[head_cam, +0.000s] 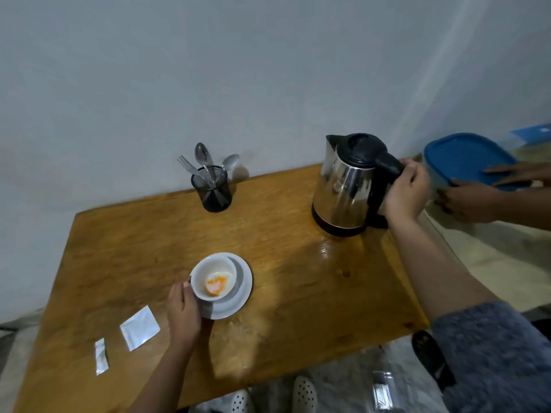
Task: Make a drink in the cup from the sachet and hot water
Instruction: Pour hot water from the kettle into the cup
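Far left on the glossy wooden table point(283, 293): a torn-off sachet strip point(101, 356), flat and silvery white, and beside it the emptied sachet point(139, 327), a crinkled square lying flat. Next, the left hand point(184, 312) reaches in, forearm angled up from the near edge, fingers curled against the side of the white cup point(213, 277) with the thumb by its handle. The cup sits tilted on a round white saucer point(243, 289), orange and pale powder heaped in its bottom. Behind stands a black mesh holder point(214, 190) bristling with a fork and spoons. Over to the right, arm stretched long (fuzzy grey-blue sleeve pushed back), the right hand point(407, 193) is wrapped tight around the black handle of the shiny steel kettle point(346, 186), which stands upright on the table. At the edge, another person's hands grasp a blue-lidded tub point(465, 158).
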A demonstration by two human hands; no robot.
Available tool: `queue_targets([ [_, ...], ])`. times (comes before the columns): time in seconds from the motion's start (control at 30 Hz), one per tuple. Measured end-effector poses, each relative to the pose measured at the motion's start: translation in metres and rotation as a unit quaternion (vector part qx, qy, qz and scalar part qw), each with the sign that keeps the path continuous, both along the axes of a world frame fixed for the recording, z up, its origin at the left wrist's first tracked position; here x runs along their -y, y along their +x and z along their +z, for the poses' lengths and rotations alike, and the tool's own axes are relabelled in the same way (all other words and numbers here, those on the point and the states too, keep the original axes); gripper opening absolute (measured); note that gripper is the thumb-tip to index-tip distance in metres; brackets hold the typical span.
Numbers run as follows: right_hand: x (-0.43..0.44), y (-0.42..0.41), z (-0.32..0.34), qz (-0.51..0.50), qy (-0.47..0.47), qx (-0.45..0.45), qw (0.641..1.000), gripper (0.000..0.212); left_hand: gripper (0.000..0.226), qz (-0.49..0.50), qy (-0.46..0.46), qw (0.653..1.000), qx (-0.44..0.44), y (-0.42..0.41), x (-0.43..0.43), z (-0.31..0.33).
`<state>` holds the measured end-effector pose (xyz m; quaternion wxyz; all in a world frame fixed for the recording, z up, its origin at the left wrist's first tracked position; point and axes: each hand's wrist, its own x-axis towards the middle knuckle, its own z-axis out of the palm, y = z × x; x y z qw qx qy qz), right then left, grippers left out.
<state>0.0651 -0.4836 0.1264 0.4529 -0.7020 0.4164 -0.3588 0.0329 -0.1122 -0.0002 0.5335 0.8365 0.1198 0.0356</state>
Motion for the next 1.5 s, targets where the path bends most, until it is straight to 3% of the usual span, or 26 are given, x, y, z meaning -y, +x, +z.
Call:
queue_targets([
  [0.23, 0.026, -0.009, -0.014, -0.003, 0.192, 0.067, 0.979, 0.033, 0.023, -0.003, -0.002, 1.0, -0.003, 0.003, -0.001, -0.006],
  [0.47, 0.024, -0.005, -0.003, -0.014, 0.248, 0.068, 0.966, 0.031, 0.023, -0.018, -0.001, 1.0, -0.009, 0.004, -0.003, -0.004],
  [0.87, -0.016, 0.006, 0.046, -0.062, 0.173, 0.058, 0.981, 0.032, 0.019, -0.078, -0.016, 0.996, -0.034, 0.002, -0.009, 0.008],
  [1.03, -0.039, 0.008, 0.076, -0.004, 0.077, 0.033, 0.997, 0.041, 0.022, -0.103, -0.012, 0.994, -0.029, 0.005, -0.016, 0.002],
  [1.3, -0.09, 0.003, 0.057, 0.073, 0.106, -0.017, 0.992, 0.034, 0.021, -0.137, 0.01, 0.99, -0.023, 0.01, -0.026, -0.009],
  [1.5, -0.119, 0.007, 0.043, 0.185, 0.014, -0.079, 0.98, 0.043, 0.022, -0.156, 0.017, 0.987, -0.027, 0.013, -0.029, -0.007],
])
